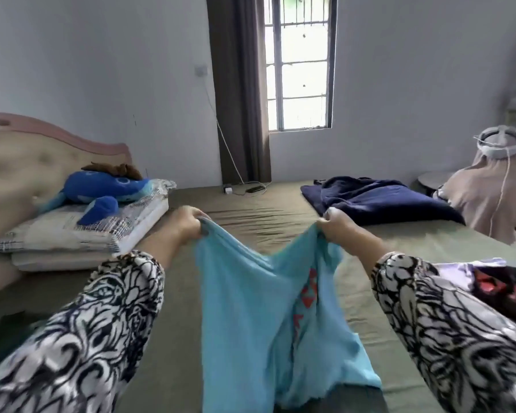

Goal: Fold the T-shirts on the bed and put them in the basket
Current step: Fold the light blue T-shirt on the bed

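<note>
**Light blue T-shirt held up over the bed**

Head view: left hand (188,223) and right hand (338,225) raised apart, each grip closed on a bunched top corner of the light blue T-shirt (251,308). Hanging between patterned sleeves (81,338), above the olive-green bed (399,242). Red pattern showing in a fold. Farther back, a navy garment (379,198) lying on the bed; at left, a blue plush toy (102,189) on folded bedding (87,234).
</note>
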